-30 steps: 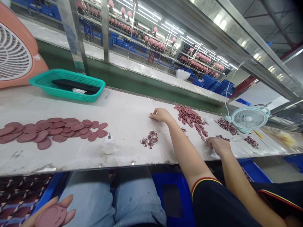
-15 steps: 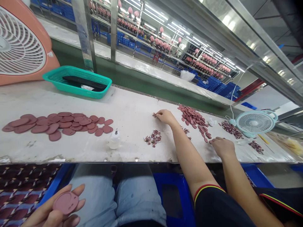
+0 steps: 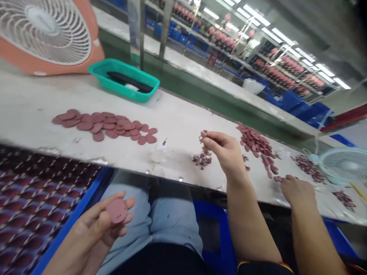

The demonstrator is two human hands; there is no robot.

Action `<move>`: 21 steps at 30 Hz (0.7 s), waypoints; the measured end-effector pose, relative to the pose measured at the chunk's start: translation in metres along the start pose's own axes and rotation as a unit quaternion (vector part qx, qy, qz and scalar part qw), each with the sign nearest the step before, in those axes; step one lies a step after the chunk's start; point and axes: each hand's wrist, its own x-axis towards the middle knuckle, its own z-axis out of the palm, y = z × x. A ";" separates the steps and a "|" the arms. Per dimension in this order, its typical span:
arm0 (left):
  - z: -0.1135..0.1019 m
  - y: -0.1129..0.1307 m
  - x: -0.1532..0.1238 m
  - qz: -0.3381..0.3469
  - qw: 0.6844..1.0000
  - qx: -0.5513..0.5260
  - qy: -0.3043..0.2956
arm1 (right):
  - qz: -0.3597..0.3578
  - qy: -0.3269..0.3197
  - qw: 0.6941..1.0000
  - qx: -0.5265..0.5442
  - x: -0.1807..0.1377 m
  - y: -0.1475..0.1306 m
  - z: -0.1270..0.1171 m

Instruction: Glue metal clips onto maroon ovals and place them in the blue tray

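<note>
At the left hand (image 3: pixel 223 152), the small maroon pieces (image 3: pixel 204 134) between the fingertips are too small to make out. The teal desk fan (image 3: pixel 344 166) runs off the right edge, the blue-rimmed tray of discs (image 3: pixel 71 215) off the lower left corner, and the pink items (image 3: pixel 275 70) on the far racks blur.

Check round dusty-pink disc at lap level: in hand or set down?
In hand: the disc sits between thumb and fingers of a hand above the jeans.
</note>
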 end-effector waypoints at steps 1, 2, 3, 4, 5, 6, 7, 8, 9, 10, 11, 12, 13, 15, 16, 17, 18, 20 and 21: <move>0.004 0.002 -0.004 -0.006 1.000 -0.004 -0.005 | -0.024 -0.018 0.999 0.046 -0.018 -0.010 0.007; 0.006 0.003 -0.006 -0.013 1.000 -0.009 -0.010 | -0.067 -0.063 0.985 0.144 -0.035 -0.019 0.014; 0.006 0.004 -0.008 -0.021 1.000 -0.015 -0.016 | -0.087 -0.125 0.963 0.224 -0.050 -0.027 0.022; 0.006 0.004 -0.008 -0.029 0.999 -0.021 -0.025 | -0.084 -0.183 0.938 0.282 -0.063 -0.035 0.030; 0.005 0.003 -0.008 -0.040 0.998 -0.026 -0.041 | -0.081 -0.229 0.917 0.316 -0.074 -0.042 0.037; 0.003 0.003 -0.008 -0.048 0.997 -0.028 -0.061 | -0.077 -0.256 0.907 0.325 -0.082 -0.047 0.045; 0.001 0.002 -0.008 -0.052 0.995 -0.028 -0.081 | -0.077 -0.267 0.907 0.316 -0.087 -0.052 0.052; 0.000 0.002 -0.008 -0.051 0.993 -0.026 -0.099 | -0.084 -0.265 0.913 0.298 -0.091 -0.056 0.058; -0.001 0.002 -0.009 -0.047 0.992 -0.023 -0.111 | -0.093 -0.257 0.920 0.279 -0.092 -0.059 0.064; -0.001 0.003 -0.010 -0.042 0.992 -0.020 -0.116 | -0.101 -0.248 0.926 0.267 -0.093 -0.061 0.068; 0.000 0.003 -0.012 -0.036 0.993 -0.018 -0.115 | -0.105 -0.242 0.929 0.260 -0.092 -0.062 0.072; 0.000 0.004 -0.013 -0.032 0.993 -0.016 -0.111 | -0.106 -0.240 0.930 0.258 -0.092 -0.063 0.074; 0.001 0.004 -0.015 -0.034 0.993 -0.015 -0.109 | -0.105 -0.242 0.929 0.258 -0.091 -0.064 0.076; 0.001 0.005 -0.016 -0.039 0.993 -0.015 -0.107 | -0.108 -0.247 0.929 0.254 -0.090 -0.064 0.077; 0.000 0.004 -0.016 -0.041 0.993 -0.015 -0.108 | -0.113 -0.249 0.929 0.247 -0.089 -0.064 0.076; -0.001 0.004 -0.015 -0.043 0.993 -0.015 -0.111 | -0.119 -0.251 0.930 0.239 -0.089 -0.064 0.076; -0.003 0.003 -0.013 -0.046 0.992 -0.014 -0.119 | -0.126 -0.251 0.931 0.232 -0.089 -0.064 0.075; -0.008 0.001 -0.009 -0.050 0.987 -0.012 -0.154 | -0.137 -0.253 0.932 0.221 -0.089 -0.064 0.073; -0.010 0.001 -0.007 -0.052 0.983 -0.011 -0.174 | -0.143 -0.256 0.931 0.217 -0.089 -0.064 0.072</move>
